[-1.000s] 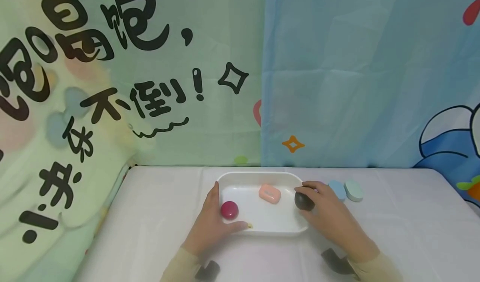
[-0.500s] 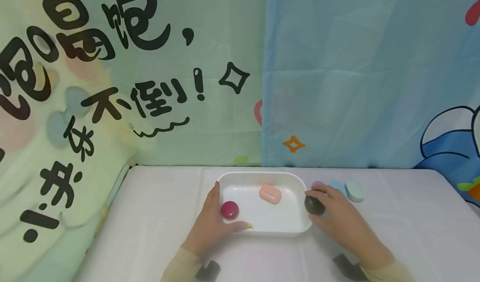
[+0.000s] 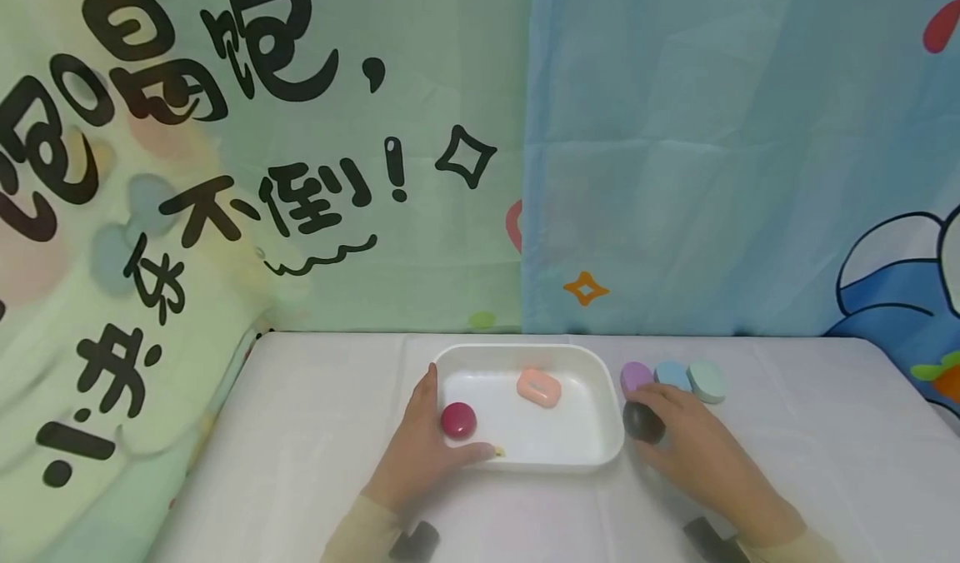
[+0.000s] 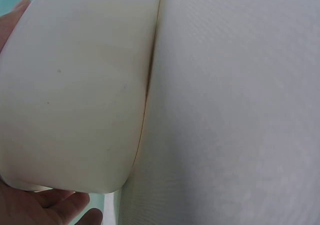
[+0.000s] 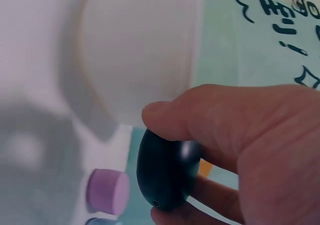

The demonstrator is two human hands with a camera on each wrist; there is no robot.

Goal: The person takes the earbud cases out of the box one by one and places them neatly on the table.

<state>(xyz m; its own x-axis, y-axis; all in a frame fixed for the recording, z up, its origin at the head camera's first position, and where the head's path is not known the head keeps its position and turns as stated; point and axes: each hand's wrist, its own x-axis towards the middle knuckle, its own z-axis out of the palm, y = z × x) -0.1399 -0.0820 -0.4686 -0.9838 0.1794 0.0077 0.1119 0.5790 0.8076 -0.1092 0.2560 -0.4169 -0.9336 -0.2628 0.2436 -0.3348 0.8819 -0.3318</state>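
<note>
My left hand [image 3: 429, 455] holds the left end of a white tray [image 3: 540, 465], with the thumb over the front rim and the fingers along the left side. In the left wrist view the tray's outer wall [image 4: 75, 100] fills much of the picture. A round, glossy red piece [image 3: 458, 421] and a peach soap-like bar [image 3: 538, 387] lie inside the tray. Just right of the tray, my right hand [image 3: 693, 446] pinches a dark glossy oval piece [image 3: 643, 423] between thumb and fingers. The right wrist view shows the oval [image 5: 167, 170] held by its ends, outside the tray.
Behind the right hand stand a purple disc [image 3: 636, 378], a light blue disc [image 3: 672, 376] and a pale green disc [image 3: 707, 381] in a row. White cloth [image 3: 322, 413] covers the table. Printed curtains [image 3: 675, 171] hang along its back edge.
My right hand has carried the dark oval rightward from the tray's right rim to beyond it, uncovering the purple disc. The left hand and the tray stay put.
</note>
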